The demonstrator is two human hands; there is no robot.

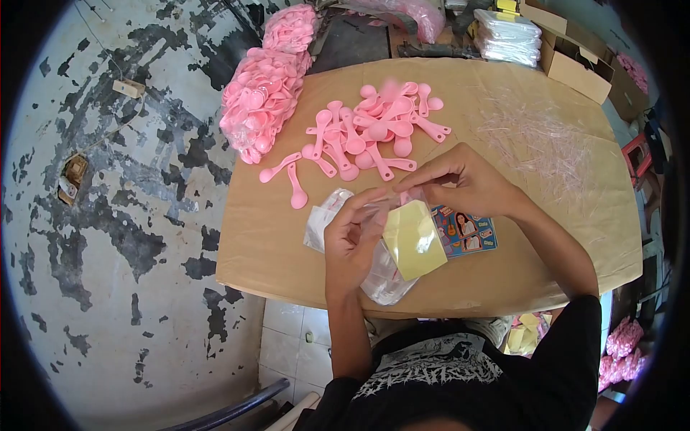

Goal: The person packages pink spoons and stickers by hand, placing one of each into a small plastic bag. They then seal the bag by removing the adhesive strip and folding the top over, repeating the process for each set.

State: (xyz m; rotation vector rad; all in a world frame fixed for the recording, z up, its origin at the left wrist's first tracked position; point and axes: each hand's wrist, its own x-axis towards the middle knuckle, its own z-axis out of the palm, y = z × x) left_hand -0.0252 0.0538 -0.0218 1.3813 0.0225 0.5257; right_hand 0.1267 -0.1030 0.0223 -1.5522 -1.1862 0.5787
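Between my hands is a clear plastic bag (415, 243) with a pale yellow card in it and a bit of pink near its top. My left hand (351, 233) pinches the bag's upper left side. At the top edge, the fingers of my right hand (460, 179) are closed on the same bag. Beneath and to the left lie more clear plastic bags (389, 284). A colourful printed card (468, 231) rests under my right forearm. Beyond my hands, pink measuring spoons (352, 136) are spread in a loose pile.
Large clear sacks of pink spoons (262, 97) stand at the table's left edge. Thin clear plastic strips (543, 147) litter the right side. At the back are stacked packs of plastic bags (507, 39) and an open cardboard box (575, 68). A peeling wall (129, 237) is on the left.
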